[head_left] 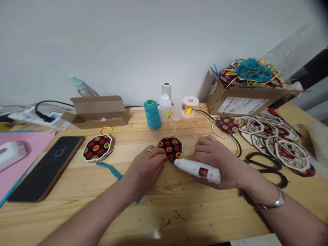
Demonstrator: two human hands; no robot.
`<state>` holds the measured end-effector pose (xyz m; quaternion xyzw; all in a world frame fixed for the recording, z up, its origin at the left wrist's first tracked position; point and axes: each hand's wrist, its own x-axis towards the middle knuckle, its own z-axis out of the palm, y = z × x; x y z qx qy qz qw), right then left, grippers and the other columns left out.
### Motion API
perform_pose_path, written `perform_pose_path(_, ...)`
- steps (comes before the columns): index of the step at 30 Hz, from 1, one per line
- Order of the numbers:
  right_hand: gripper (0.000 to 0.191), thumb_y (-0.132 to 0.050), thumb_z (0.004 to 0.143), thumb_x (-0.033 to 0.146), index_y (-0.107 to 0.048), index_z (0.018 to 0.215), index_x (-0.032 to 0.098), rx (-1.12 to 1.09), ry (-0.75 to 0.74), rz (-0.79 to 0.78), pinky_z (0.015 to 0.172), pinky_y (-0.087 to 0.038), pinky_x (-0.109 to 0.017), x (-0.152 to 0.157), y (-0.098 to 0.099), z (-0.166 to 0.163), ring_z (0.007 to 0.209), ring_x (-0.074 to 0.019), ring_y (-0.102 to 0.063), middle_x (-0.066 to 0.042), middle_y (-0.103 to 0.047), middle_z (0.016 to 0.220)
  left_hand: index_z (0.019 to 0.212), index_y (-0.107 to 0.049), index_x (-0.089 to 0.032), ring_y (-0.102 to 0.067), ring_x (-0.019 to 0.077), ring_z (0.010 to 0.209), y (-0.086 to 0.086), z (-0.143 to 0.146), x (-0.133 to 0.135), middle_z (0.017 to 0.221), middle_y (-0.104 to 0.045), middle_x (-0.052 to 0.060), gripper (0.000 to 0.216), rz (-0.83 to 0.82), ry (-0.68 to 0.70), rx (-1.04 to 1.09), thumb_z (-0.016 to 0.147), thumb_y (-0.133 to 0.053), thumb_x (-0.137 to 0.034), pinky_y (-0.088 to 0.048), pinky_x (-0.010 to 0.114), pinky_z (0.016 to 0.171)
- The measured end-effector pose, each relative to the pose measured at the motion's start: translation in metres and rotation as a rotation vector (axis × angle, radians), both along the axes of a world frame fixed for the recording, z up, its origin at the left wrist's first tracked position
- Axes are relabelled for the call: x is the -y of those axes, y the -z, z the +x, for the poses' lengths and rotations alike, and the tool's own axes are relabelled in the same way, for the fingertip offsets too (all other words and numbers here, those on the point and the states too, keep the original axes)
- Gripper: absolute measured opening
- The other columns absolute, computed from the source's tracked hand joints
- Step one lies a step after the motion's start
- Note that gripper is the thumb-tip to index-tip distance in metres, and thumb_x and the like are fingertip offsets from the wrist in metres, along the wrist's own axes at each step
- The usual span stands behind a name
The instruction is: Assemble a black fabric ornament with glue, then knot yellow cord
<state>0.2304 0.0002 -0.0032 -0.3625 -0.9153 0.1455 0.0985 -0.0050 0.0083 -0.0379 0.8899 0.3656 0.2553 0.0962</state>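
Note:
My left hand [151, 160] pinches the lower left edge of a dark patterned fabric ornament [169, 147] with red and orange flower motifs and a pale rim. In my right hand [215, 159] is a white glue gun [196, 169] with a red window in its side. Its tip points left and sits at the ornament's lower edge; whether they touch I cannot tell. A bit of yellow cord shows below the ornament beside my left fingers. Teal tassel threads [110, 169] lie by my left wrist, partly hidden under it.
A stack of similar ornaments [97, 148] and a phone [48, 167] lie at left. Behind stand an open carton [98, 119], teal thread [153, 115], a glue bottle [165, 107] and a yellow cord spool [189, 108]. At right are scissors [266, 167], loose wooden pieces [284, 150] and a full box [241, 100].

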Motion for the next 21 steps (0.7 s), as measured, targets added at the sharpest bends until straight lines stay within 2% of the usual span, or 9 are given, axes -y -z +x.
perform_pose_path(21,0.031,-0.051,0.075,0.047,-0.053,0.066,0.018,0.018,-0.008,-0.01,0.068,-0.028,-0.033,0.0004,-0.0022,0.0032,0.072,-0.0176,-0.04,-0.003,-0.051,0.069,0.086,-0.061,-0.015,-0.056,0.0159,0.085,0.0068,-0.0045,0.0,0.09,-0.063,0.007,0.014,-0.054,0.022,0.056,0.081,-0.049,-0.01,-0.048,0.028,0.074)
